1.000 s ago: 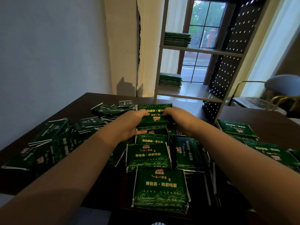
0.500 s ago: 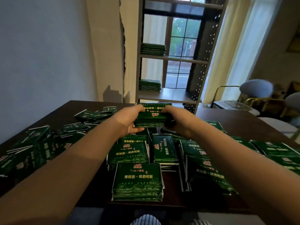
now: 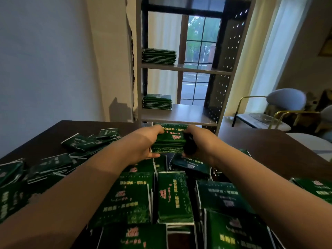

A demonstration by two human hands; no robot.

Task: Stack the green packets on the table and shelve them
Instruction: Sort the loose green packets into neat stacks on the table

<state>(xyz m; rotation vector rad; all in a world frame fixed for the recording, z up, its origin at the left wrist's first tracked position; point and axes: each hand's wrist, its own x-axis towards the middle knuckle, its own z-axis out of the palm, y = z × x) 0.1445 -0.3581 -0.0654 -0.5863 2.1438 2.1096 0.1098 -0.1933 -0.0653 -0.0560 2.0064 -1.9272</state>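
Held up in the middle: a small stack of flat green foil packets (image 3: 168, 139) with gold and red print. Clamped from both ends. At the left end, wrapped by the left grip (image 3: 143, 142), thumb underneath and fingers over the top edge. At the right end, wrapped by the right grip (image 3: 201, 142), fingers dark in shadow. Lies with the printed face up and the long side running left to right. Tips a little toward the camera, so the thin packet edges show as stripes along the near side. Reads upside down from here, red mark near, gold words far. Hangs over the far part of the dark brown wooden bench (image 3: 269, 146), just in front of the tall grey open shelf (image 3: 186, 115).

Two boards in the shelf with things on them. On the higher board, a neat upper pile of green packets (image 3: 159, 56), pushed to the left side. On the board below, a neat lower pile of green packets (image 3: 157, 102), also at the left, with bare board to its right.

Down on the bench, lots of loose green packets (image 3: 172, 196), some flat, some lying over each other, pointing many ways. Behind the shelf, a window with dark bars (image 3: 197, 42). Off to the right, a round-backed grey chair with gold legs (image 3: 285, 99).
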